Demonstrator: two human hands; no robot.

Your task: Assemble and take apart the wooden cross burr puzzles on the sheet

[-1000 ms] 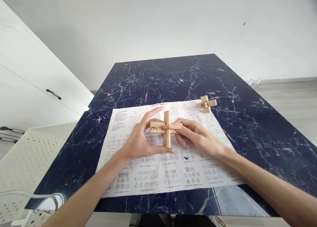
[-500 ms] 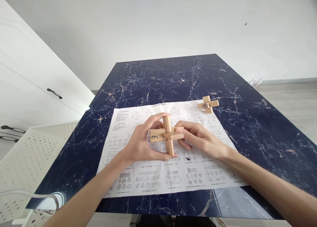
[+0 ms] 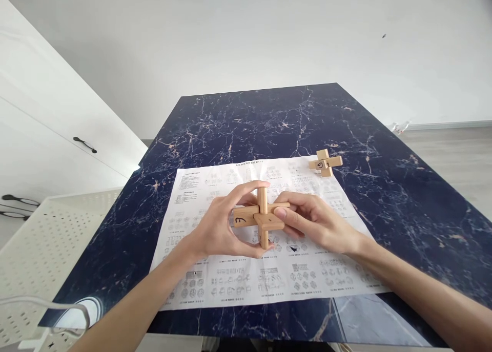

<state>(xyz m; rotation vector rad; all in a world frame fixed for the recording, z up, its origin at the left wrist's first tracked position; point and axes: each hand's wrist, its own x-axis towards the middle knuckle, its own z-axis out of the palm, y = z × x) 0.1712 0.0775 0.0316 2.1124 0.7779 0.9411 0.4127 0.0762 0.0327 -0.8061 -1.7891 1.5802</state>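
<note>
A wooden interlocking puzzle (image 3: 263, 218) of crossed bars is held above a printed sheet (image 3: 238, 285). Dark handwritten marks show on its left bar and its lower end. My left hand (image 3: 221, 226) grips the upright bar, with the index finger on its top end and the thumb under its bottom end. From the right, my right hand (image 3: 319, 221) pinches the bar that points to the right, its thumb in front and the other fingers partly hidden behind. A second wooden puzzle (image 3: 326, 163), also marked, rests at the sheet's upper right corner.
The sheet with rows of small diagrams lies on a dark blue marbled table (image 3: 246, 121). To the left are a perforated cream panel (image 3: 73, 244), a white cable (image 3: 46, 302) and white cabinets (image 3: 42, 101) with black handles. A pale wall rises behind the table.
The held puzzle has tipped a little, so more of the front bar's upper face shows. Both hands have shifted slightly down in view and keep their grip.
</note>
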